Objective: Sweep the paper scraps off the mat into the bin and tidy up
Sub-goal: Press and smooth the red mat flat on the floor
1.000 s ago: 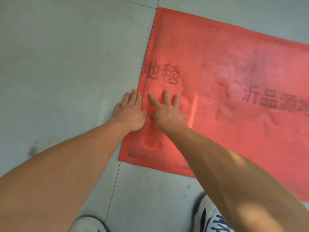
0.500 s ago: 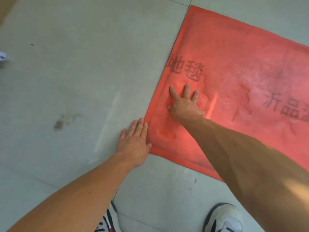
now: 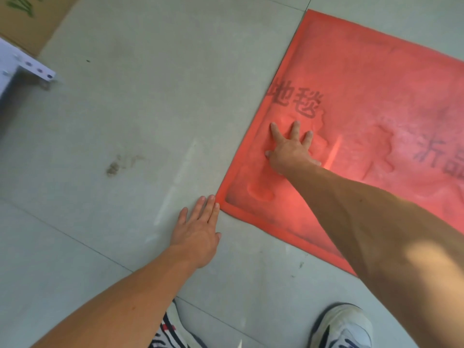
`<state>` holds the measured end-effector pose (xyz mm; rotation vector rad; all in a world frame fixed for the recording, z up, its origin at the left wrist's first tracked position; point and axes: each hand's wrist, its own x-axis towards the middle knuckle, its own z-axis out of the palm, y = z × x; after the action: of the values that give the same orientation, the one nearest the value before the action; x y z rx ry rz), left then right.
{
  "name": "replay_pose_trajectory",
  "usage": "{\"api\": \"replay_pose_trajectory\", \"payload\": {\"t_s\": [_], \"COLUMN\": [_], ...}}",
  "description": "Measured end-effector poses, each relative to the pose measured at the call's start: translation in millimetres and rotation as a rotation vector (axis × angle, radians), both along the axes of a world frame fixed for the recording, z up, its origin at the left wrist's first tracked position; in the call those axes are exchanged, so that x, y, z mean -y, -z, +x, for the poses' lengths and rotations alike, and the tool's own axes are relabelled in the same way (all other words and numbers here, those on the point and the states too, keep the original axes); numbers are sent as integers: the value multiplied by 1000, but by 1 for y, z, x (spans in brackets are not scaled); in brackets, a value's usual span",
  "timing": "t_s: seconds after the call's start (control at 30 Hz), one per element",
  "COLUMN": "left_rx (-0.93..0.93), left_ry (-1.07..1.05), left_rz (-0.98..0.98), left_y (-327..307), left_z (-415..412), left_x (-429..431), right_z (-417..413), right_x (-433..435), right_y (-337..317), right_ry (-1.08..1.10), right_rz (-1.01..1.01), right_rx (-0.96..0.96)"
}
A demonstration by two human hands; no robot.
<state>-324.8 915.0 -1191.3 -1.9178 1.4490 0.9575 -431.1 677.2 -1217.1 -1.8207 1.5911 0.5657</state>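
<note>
A red mat [image 3: 371, 79] with dark printed characters lies on the grey tiled floor, filling the right of the head view. My right hand [image 3: 291, 149] presses flat on the mat near its left edge, fingers spread. My left hand [image 3: 198, 229] rests flat on the floor tile, its fingertips touching the mat's near left corner. No paper scraps and no bin show in this view.
A cardboard box [image 3: 27, 18] and a white perforated metal bracket [image 3: 25, 66] sit at the far left. A dark smudge [image 3: 114, 168] marks the floor. My two shoes [image 3: 344, 327] stand at the bottom edge.
My left hand slid off the mat's edge, back to its near corner on the floor. My right hand stayed pressed on the mat. The view swung left, bringing the box and bracket in.
</note>
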Motion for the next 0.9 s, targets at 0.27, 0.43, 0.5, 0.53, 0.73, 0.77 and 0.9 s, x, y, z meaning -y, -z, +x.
{"api": "replay_pose_trajectory", "payload": {"t_s": [0.27, 0.43, 0.5, 0.53, 0.73, 0.77, 0.9], "left_rx": [22, -123, -120, -116, -116, -119, -93], "left_ry": [137, 552, 639, 671, 570, 531, 601], "left_rz": [-262, -331, -271, -244, -346, -322, -232], "left_y": [-11, -6, -7, -9, -18, -16, -3], "left_z": [-7, -23, -31, -33, -50, -54, -74], "left_x": [17, 36, 50, 58, 111, 118, 132], "right_z": [-10, -41, -62, -75, -150, -158, -171], "right_x": [-11, -29, -34, -37, -71, -79, -109], "right_y": [-7, -9, -10, -11, -15, -14, -1], "right_ry": [-1, -51, -86, -105, -171, -199, -259], "right_rz": [-73, -232, -225, -212, -124, -121, -141], "right_rx": [107, 176, 146, 133, 69, 54, 18]}}
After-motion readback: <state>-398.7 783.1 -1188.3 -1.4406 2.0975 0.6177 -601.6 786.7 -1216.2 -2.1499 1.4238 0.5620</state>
